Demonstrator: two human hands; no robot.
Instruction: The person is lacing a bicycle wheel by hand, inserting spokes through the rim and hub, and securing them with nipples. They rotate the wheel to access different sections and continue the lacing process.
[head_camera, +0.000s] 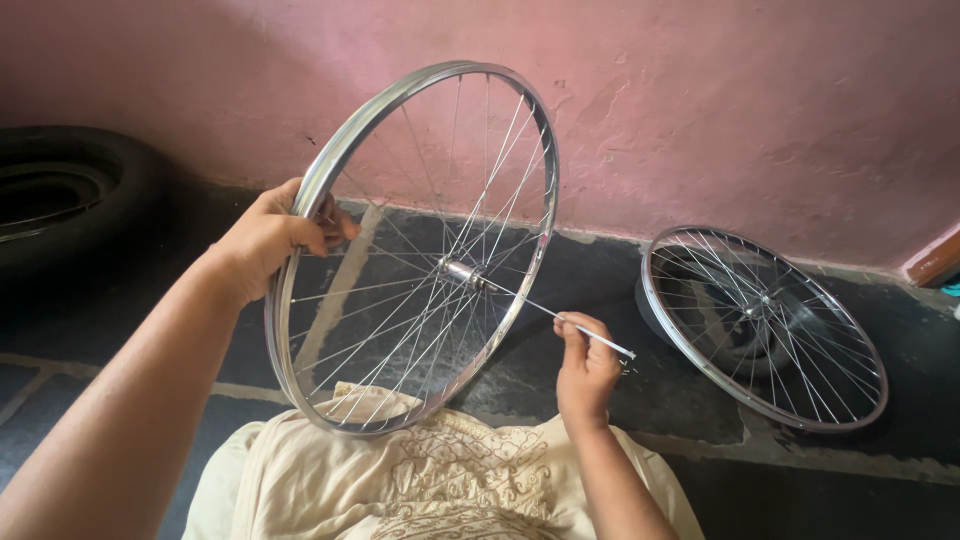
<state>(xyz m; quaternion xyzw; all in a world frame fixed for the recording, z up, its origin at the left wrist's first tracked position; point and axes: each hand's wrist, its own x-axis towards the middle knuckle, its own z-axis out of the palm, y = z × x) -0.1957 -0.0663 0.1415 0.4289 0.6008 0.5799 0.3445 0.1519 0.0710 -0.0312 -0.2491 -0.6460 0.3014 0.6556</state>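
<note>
Wheel upright, axle rod partly through the hub

Wheel rim (320, 180) stands on the person's lap, left hand (270, 238) clamped on its edge. Right hand (588, 368) pinches a thin rod (560, 315) running into the hub (462, 271); seating looks unfinished. A second wheel (765, 325) lies on the floor

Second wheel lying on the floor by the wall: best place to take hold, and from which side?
Take the second wheel by its near rim, coming from above on the person's side. It lies nearly flat on the dark floor; the bare rim edge is exposed there, while spokes and hub fill the middle.
</note>
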